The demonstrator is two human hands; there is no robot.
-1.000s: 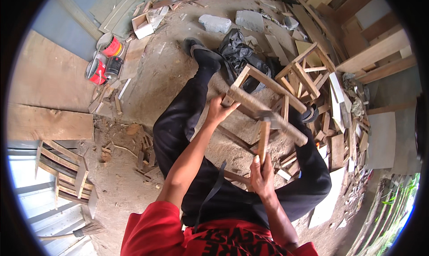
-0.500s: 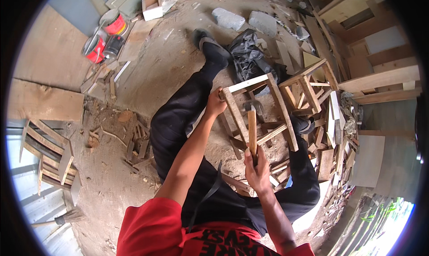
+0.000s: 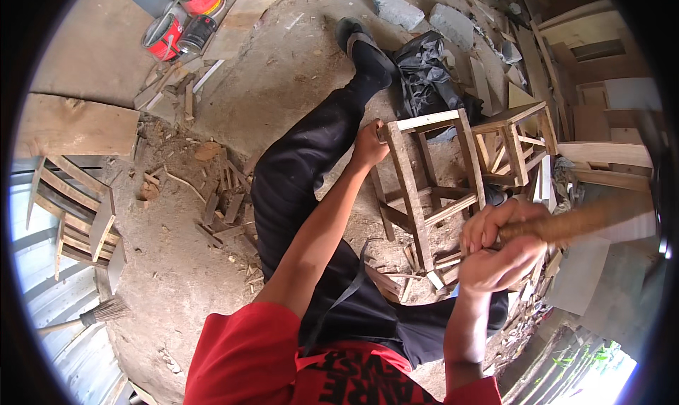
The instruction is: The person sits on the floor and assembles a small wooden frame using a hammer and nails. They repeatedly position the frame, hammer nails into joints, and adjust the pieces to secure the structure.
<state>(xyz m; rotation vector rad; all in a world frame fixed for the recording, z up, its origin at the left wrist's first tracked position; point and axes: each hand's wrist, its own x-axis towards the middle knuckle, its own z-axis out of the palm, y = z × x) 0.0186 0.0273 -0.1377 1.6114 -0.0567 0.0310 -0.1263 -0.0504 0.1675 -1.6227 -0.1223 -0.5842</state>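
My left hand (image 3: 369, 145) is clenched around the top corner of the bare wooden stool frame (image 3: 430, 186), which stands tilted on the dirt floor (image 3: 283, 58) between my black-trousered legs. My right hand (image 3: 498, 253) is wrapped tight around the round wooden handle (image 3: 580, 220), which runs out blurred toward the right; I cannot see its head. A second wooden stool frame (image 3: 516, 140) stands just beside the first. Red paint tins (image 3: 185, 16) sit at the floor's far left edge.
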